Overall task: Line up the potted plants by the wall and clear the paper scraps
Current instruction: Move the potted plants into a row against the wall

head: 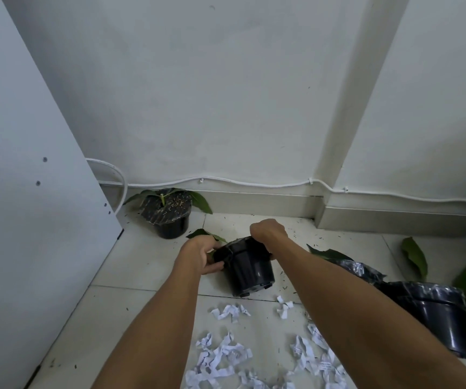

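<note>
A black plastic pot (250, 272) is tilted away from me over the tiled floor, its base facing me. My left hand (202, 255) grips its rim on the left and my right hand (268, 233) grips the rim at the top right. A green leaf (203, 234) pokes out behind it. One potted plant (168, 213) stands upright by the wall at the left. Another black pot (436, 313) sits at the right, partly behind my right forearm. White paper scraps (223, 357) lie strewn on the floor near me.
A white cabinet panel (30, 192) rises at the left. A white cable (226, 182) runs along the wall above the skirting. A wall pillar (347, 136) juts out at the right. Loose green leaves (415, 256) and spilled soil specks lie on the tiles.
</note>
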Motion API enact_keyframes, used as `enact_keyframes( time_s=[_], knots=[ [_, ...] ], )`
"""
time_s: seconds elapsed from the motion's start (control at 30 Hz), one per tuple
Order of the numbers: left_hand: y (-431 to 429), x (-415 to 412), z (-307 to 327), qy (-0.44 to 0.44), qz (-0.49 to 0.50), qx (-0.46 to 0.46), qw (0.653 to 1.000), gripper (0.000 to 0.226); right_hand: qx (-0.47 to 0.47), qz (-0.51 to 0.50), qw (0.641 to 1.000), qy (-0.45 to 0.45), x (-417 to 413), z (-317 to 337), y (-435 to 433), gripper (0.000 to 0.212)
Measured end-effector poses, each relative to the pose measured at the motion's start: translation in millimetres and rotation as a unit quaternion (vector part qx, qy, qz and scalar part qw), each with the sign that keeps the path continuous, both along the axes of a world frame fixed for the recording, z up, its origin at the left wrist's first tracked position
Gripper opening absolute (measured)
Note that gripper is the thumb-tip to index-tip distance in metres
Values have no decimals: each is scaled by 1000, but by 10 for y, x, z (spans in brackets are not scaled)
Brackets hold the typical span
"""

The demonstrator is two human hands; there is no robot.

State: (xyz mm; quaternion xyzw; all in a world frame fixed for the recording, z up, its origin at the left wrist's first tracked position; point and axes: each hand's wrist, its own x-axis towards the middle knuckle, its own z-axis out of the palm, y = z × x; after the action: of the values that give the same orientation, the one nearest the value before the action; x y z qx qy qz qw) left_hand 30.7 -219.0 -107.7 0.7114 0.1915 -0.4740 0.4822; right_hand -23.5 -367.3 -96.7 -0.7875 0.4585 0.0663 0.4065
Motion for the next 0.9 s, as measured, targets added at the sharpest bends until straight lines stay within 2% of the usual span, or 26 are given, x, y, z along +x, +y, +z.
enact_keyframes(
  time_s=[0.13,0.23,0.4,0.53,0.73,0.9],
  knots=[
    [19,51,82,-59,33,-58,996,5,-10,-79,995,-52,16,1,-86,9],
    [13,172,178,-120,73,-105,984,16,-21,-116,986,-114,53,15,-135,16],
    [-35,387,202,-203,148,-146,957,24,34,-166,967,-191,186,-24,-150,17],
    [-79,483,23,-213,181,-174,944,31,40,-143,966,-214,263,-139,-138,19],
    [-178,626,-291,-217,215,-159,939,40,36,-135,964,-225,347,-374,-197,33],
    [-249,717,-444,-215,217,-162,938,42,36,-145,957,-250,402,-572,-241,32]
  ],
)
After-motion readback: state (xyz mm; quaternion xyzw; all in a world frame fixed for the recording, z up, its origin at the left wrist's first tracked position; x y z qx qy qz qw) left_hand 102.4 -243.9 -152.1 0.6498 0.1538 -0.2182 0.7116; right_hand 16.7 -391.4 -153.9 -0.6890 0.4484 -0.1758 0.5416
